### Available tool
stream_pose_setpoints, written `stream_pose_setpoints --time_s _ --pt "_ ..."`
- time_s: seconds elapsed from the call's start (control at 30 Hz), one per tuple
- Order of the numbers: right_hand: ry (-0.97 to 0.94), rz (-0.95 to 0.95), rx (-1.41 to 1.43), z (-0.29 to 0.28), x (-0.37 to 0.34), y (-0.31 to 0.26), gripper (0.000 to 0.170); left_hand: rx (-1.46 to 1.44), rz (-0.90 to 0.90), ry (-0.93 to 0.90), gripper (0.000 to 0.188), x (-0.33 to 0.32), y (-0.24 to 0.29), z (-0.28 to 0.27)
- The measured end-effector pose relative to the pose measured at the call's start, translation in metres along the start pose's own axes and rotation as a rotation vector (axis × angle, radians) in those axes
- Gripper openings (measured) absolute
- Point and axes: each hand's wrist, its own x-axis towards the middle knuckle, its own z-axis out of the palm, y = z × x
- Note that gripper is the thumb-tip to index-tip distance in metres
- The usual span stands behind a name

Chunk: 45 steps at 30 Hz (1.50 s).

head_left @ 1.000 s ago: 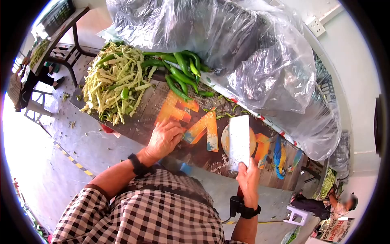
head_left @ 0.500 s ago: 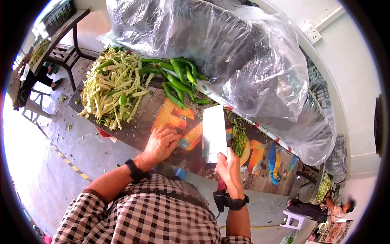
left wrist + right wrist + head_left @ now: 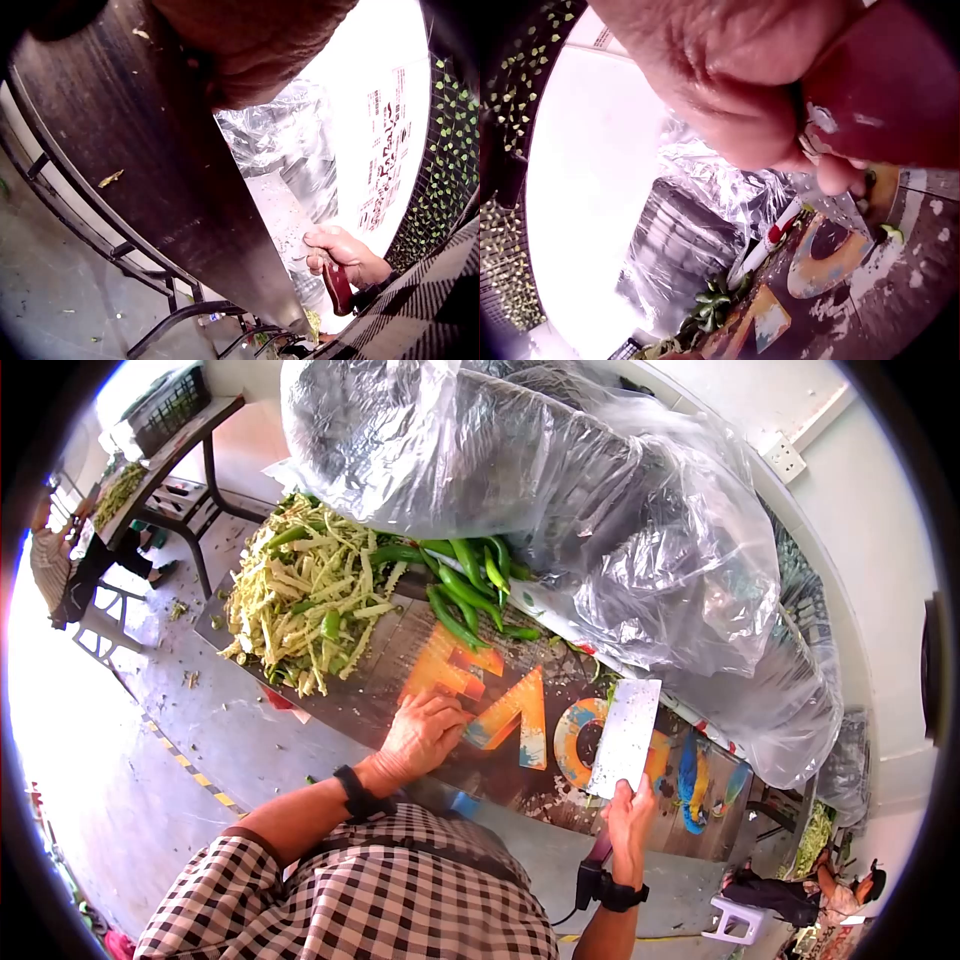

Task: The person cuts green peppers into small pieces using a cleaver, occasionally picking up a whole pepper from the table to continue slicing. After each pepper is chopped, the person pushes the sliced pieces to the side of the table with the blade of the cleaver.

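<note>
My right hand [image 3: 630, 820] grips the dark red handle [image 3: 900, 90] of a cleaver, its broad pale blade [image 3: 628, 735] flat over the painted letters on the wooden tabletop [image 3: 500, 785]. Small green cut pieces [image 3: 612, 682] peek out at the blade's far end; the blade hides what lies under it. Near the front edge my left hand [image 3: 425, 735] rests on the tabletop with loosely bent fingers, and nothing shows in it. Long green peppers [image 3: 462, 585] lie farther back, beside a heap of pale yellow-green strips [image 3: 300, 595] on the left.
Clear plastic sheeting [image 3: 530, 460] covers a bulky load along the table's back. A person sits by another table [image 3: 190, 435] at far left. Toward the lower right, another person sits near a white stool [image 3: 733, 920].
My right hand swept the cleaver left, showing a bunch of green strips to its right, then brought it back right over that spot. My left hand has stayed near the front edge.
</note>
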Motion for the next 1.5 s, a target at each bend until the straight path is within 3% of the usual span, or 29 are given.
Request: stream_pose_setpoints --time_s 0.2,0.3,0.43,0.67,0.77,0.97,1.07,1.2,1.3,1.33,1.43,1.5 --pt "-0.046 -0.162 -0.065 0.015 -0.018 -0.017 0.016 0.000 0.030 -0.016 0.020 0.005 -0.007 0.001" --pt "-0.167 -0.197 -0.222 0.019 -0.024 -0.034 0.020 -0.233 -0.053 -0.013 0.021 0.028 -0.001 -0.014" --pt "-0.140 -0.371 -0.535 0.030 -0.026 -0.040 0.021 -0.092 -0.016 -0.037 0.024 0.061 -0.007 -0.028" --pt "-0.167 -0.339 -0.565 0.036 -0.025 -0.045 0.033 0.052 -0.190 -0.233 0.019 0.087 -0.015 -0.014" --pt "-0.172 -0.352 -0.538 0.034 -0.024 -0.044 0.035 0.138 -0.256 -0.211 0.015 0.083 -0.015 -0.022" --pt "-0.166 -0.433 -0.421 0.033 -0.018 -0.037 0.036 -0.107 -0.254 -0.263 0.014 0.035 -0.039 -0.070" --pt "-0.181 -0.433 -0.421 0.036 -0.013 -0.027 0.032 -0.010 -0.357 -0.278 0.015 0.018 -0.045 -0.089" --pt "-0.228 -0.363 -0.287 0.039 -0.017 -0.031 0.033 0.306 -0.455 -0.473 0.026 0.024 -0.031 -0.108" --pt "-0.393 -0.146 -0.149 0.036 -0.030 -0.059 0.031 0.366 -0.419 -0.416 0.032 0.030 -0.026 -0.108" --pt "-0.429 -0.249 -0.209 0.040 -0.029 -0.052 0.025 0.337 -0.404 -0.358 0.035 0.031 -0.025 -0.105" --pt "-0.589 -0.278 -0.154 0.048 -0.037 -0.059 0.022 0.239 -0.236 -0.177 0.038 0.030 -0.034 -0.081" --pt "-0.559 -0.349 -0.159 0.053 -0.037 -0.052 0.020 0.262 -0.208 -0.148 0.040 0.032 -0.036 -0.067"
